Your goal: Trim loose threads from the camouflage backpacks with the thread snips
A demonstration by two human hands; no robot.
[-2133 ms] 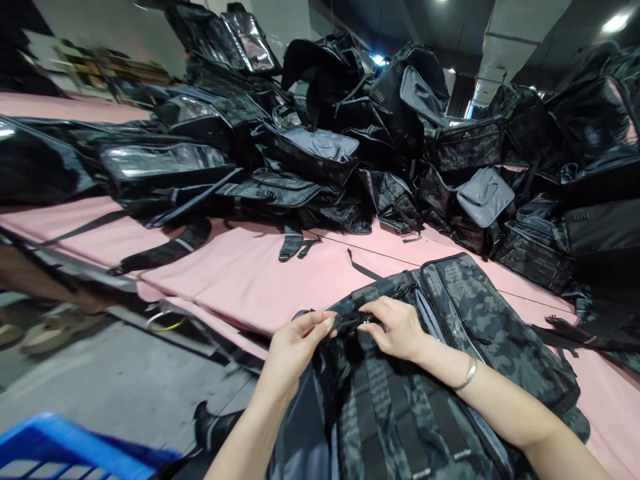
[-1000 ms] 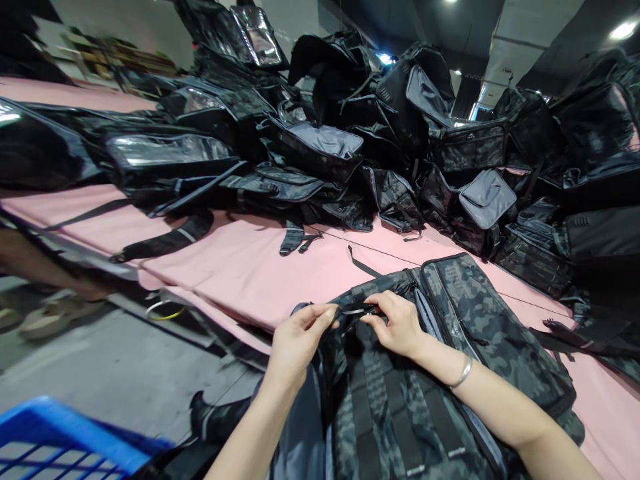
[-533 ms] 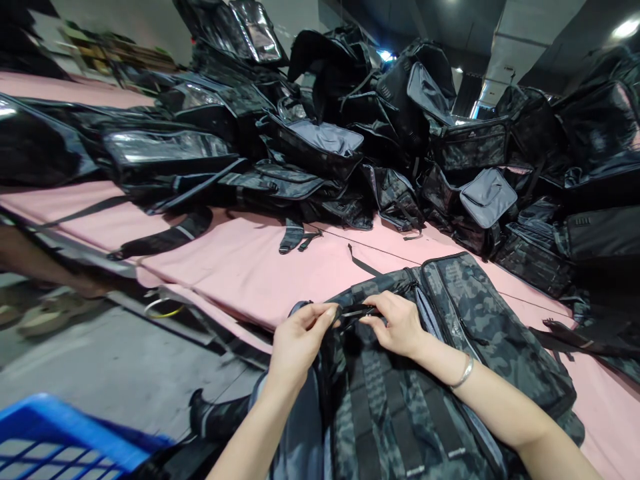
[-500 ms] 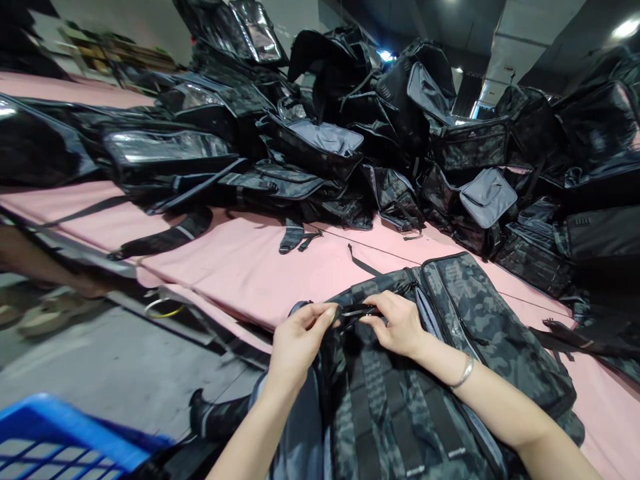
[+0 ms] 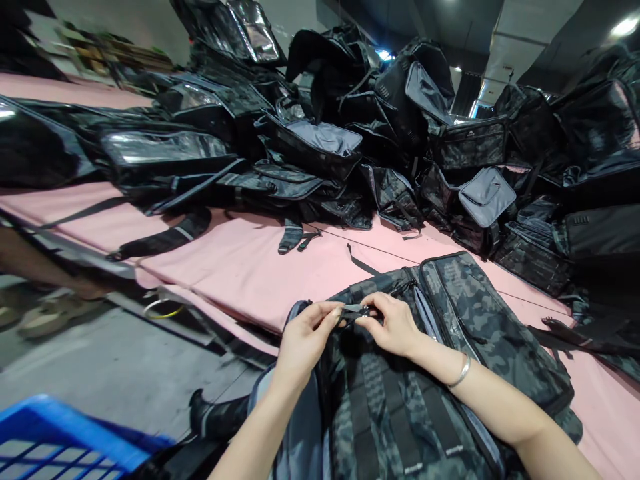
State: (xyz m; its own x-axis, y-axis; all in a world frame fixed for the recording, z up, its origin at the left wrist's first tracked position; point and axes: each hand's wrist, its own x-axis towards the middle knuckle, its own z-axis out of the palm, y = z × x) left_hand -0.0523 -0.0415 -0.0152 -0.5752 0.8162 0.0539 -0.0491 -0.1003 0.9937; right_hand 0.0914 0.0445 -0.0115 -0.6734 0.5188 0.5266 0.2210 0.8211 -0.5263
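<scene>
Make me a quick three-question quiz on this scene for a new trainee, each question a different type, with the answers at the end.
1. Multiple choice: In which corner of the picture does the blue plastic crate show?
a) upper right
b) lower left
c) upper left

2. True or false: The left hand and the right hand both pinch at a small dark piece above the camouflage backpack.

3. Fill in the blank: The silver bracelet is worn on the person's ____ arm.

Key:
1. b
2. True
3. right
</scene>
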